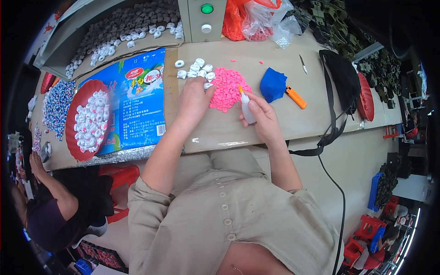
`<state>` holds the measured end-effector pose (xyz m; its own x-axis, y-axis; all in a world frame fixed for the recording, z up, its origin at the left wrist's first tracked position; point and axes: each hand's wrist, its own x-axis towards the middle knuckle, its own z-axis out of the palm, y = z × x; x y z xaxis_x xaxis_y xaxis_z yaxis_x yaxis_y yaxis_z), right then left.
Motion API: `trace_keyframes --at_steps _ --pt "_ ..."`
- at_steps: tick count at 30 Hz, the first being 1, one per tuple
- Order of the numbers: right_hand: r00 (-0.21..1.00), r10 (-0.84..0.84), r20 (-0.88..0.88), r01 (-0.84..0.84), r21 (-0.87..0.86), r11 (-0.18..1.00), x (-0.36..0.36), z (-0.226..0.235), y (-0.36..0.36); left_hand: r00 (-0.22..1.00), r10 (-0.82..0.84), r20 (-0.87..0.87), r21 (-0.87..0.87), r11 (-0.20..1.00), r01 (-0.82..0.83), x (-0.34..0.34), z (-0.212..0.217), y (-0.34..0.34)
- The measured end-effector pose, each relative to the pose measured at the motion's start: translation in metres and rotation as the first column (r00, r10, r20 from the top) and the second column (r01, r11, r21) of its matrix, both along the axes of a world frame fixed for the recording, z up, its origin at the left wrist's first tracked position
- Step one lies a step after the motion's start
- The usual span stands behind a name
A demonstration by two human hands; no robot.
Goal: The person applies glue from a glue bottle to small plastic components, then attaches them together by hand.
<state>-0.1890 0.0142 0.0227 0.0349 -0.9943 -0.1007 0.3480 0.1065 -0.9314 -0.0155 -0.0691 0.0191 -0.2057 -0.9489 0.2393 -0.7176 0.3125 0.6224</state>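
Observation:
My left hand is closed in a pinch on a small white moulded piece, at the near edge of a cluster of similar white pieces. In my right hand is a small white squeeze bottle, its yellow tip pointing up and leaning toward my left hand. Between the hands and just beyond them lies a heap of small bright pink pieces on the cardboard-covered table. The bottle's tip overlaps the right side of this heap; whether it touches any piece, I cannot tell.
At left, a red scalloped tray of white-and-pink pieces rests on a blue printed cardboard sheet. Right of the heap lie blue crumpled material, an orange cutter and a black strapped bag. A co-worker sits at left.

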Motion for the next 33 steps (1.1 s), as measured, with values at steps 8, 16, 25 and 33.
trace_keyframes --at_steps 8,16,25,33 --pt "0.966 -0.248 0.076 0.257 -0.161 0.953 0.002 -0.008 0.000 0.444 0.366 -0.818 0.545 0.739 0.396 0.025 0.013 0.027" --pt "0.960 -0.264 0.099 0.281 -0.261 0.924 0.027 -0.008 0.003 0.326 0.259 -0.909 0.380 0.834 0.399 0.020 -0.013 0.074" --pt "0.967 -0.246 -0.067 0.183 -0.490 0.853 0.030 -0.021 0.009 0.492 0.200 -0.847 0.397 0.854 0.337 0.017 -0.015 0.081" --pt "0.944 -0.275 -0.183 0.131 -0.557 0.820 0.029 -0.021 0.008 0.517 0.203 -0.832 0.406 0.857 0.317 0.016 -0.014 0.082"
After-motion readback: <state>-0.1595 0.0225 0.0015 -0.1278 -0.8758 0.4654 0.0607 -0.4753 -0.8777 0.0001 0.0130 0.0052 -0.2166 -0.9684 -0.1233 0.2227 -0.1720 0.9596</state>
